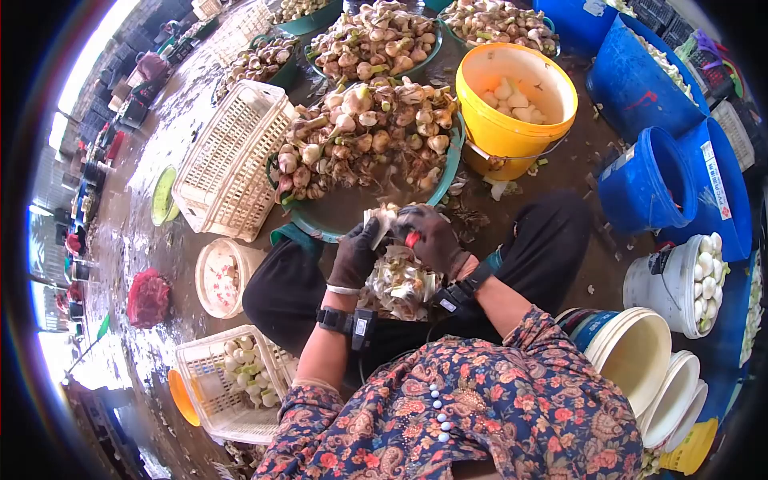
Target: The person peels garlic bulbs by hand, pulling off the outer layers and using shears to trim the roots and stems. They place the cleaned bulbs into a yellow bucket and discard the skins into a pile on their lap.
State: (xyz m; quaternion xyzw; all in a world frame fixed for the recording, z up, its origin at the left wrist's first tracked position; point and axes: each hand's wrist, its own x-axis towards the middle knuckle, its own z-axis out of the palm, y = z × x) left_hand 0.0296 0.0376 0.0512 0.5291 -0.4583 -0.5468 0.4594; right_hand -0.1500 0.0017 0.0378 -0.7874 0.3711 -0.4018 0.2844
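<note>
Both my hands wear dark gloves and meet above my lap. My left hand (356, 254) is closed around a garlic bulb (382, 218) with pale, loose skin. Close beside it, my right hand (432, 240) is curled at the bulb, and a small red piece, maybe a tool handle, shows between its fingers. The rest of that red thing is hidden. Papery garlic skins (400, 288) are heaped beneath my hands. Just beyond them stands a green-rimmed tub (454, 164) with a pile of unpeeled garlic (364, 132).
A yellow bucket (472, 100) with peeled garlic stands ahead on the right. Blue buckets (636, 188) and a white bucket of peeled bulbs (660, 280) line the right side. Stacked cream crates (232, 152) and a crate of white bulbs (204, 384) are on the left.
</note>
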